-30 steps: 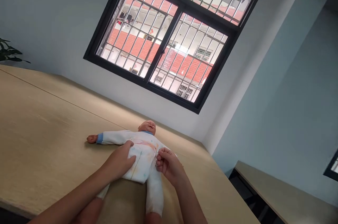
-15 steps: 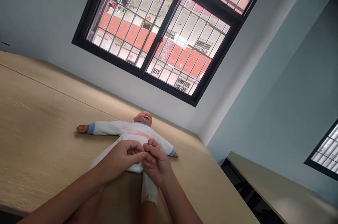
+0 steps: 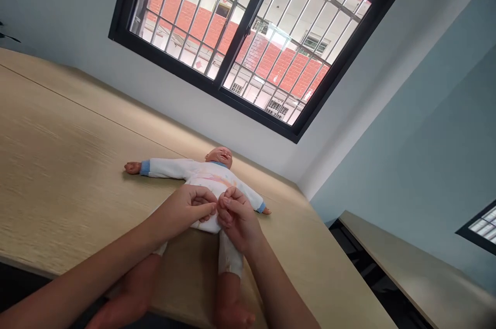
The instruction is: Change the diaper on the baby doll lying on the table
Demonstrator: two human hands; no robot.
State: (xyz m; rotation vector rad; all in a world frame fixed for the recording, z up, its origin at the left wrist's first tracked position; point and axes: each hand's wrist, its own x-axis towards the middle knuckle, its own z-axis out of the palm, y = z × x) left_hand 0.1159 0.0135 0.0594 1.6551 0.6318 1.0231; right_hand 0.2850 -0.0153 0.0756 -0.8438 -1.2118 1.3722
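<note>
A baby doll (image 3: 209, 173) in a white outfit with blue cuffs and collar lies on its back, arms spread, on the wooden table (image 3: 77, 163). Its bare lower legs point toward me. Over its lower belly, my left hand (image 3: 194, 207) is closed with thumb and fingertips pinched together. Close beside it, my right hand (image 3: 237, 215) is closed too, thumb against the curled fingers. The fingertips of both hands almost meet. What they pinch, if anything, is too small or hidden to make out. My hands cover part of the doll's waist and hips.
Behind the table is a pale wall with a dark-framed, barred window (image 3: 248, 45). A lower wooden surface (image 3: 411, 272) with a dark front stands to the right. The table's near edge runs below my left forearm.
The view has shifted, so the doll, hands and table appear higher and slightly right, and more of the doll's legs shows. My hands are slightly farther apart but still pinched over the doll's belly.
</note>
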